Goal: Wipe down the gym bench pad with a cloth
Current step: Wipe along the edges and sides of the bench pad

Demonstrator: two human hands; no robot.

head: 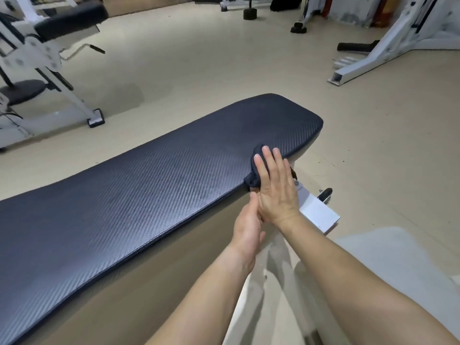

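Observation:
A long dark bench pad (154, 185) with a woven texture runs from the lower left to the upper right. A dark cloth (254, 170) lies bunched on the pad's near edge, towards the far end. My right hand (275, 188) lies flat on the cloth with fingers extended, pressing it against the edge. My left hand (247, 227) sits just below and touches the right hand near the wrist, fingers loosely apart, beside the pad's side wall. Most of the cloth is hidden under my right hand.
The bench's white frame bracket (321, 215) and a chromed knob (326, 194) stick out right of my hands. A white machine with black pads (49, 58) stands at the left. Another white frame (388, 51) stands at the upper right. Beige floor (199, 70) surrounds the bench.

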